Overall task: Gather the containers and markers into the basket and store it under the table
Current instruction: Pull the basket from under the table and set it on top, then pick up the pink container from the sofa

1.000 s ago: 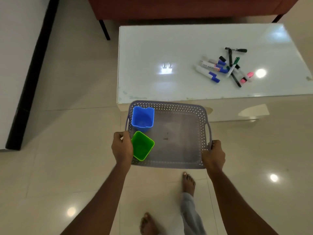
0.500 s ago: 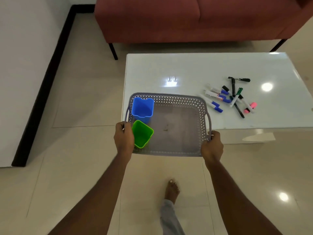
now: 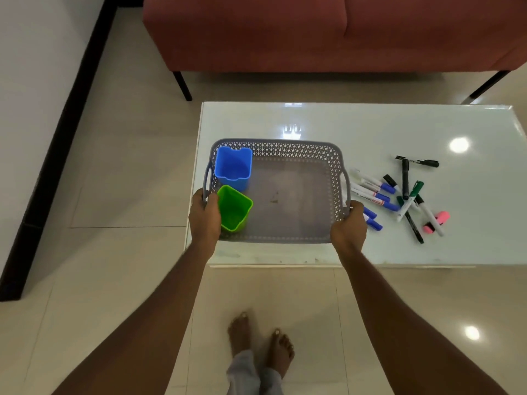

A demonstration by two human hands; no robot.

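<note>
A grey perforated basket (image 3: 288, 146) is over the left part of the white table (image 3: 370, 126). My left hand (image 3: 204, 216) grips its left handle and my right hand (image 3: 349, 226) grips its right handle. Inside, along the left wall, a blue container (image 3: 233, 168) stands behind a green container (image 3: 234, 208). The remainder of the basket floor is bare. Several markers (image 3: 399, 192) lie scattered on the table just right of the basket, among them a pink highlighter (image 3: 436, 222).
A red sofa (image 3: 328, 29) on dark legs stands behind the table. A white wall with a black skirting (image 3: 57, 143) runs along the left. My bare feet (image 3: 261, 342) stand on the tiled floor in front of the table.
Both hands have carried the basket forward from above the floor to over the table's left part, next to the markers. I have stepped closer to the table.
</note>
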